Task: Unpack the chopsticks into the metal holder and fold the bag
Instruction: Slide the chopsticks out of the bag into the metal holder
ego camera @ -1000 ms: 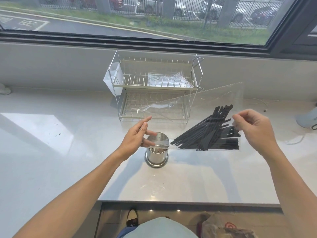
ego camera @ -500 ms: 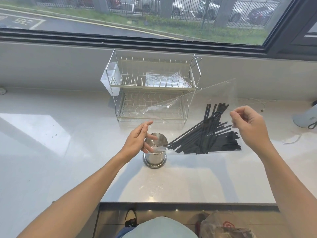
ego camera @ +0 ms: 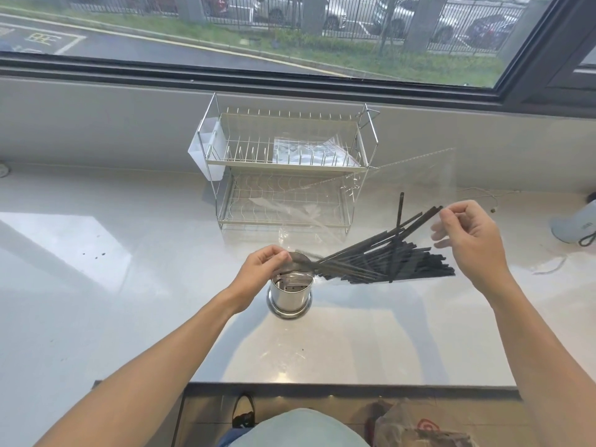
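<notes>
- Tipping the clear bag (ego camera: 403,201), left hand (ego camera: 263,269) pinching its mouth over the metal holder (ego camera: 290,293), right hand (ego camera: 471,240) pinching the raised end.
- Chopsticks (ego camera: 387,259) remain bagged; holder looks empty; folding not yet begun.

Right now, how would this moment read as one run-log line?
phase: pouring | left hand: pinches bag mouth over metal holder | right hand: lifts clear bag | chopsticks: in bag, tips at holder rim

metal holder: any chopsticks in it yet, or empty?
Empty so far. The metal holder stands upright and shows only its perforated bottom; the chopsticks remain inside the clear bag, tips at the rim.
</notes>
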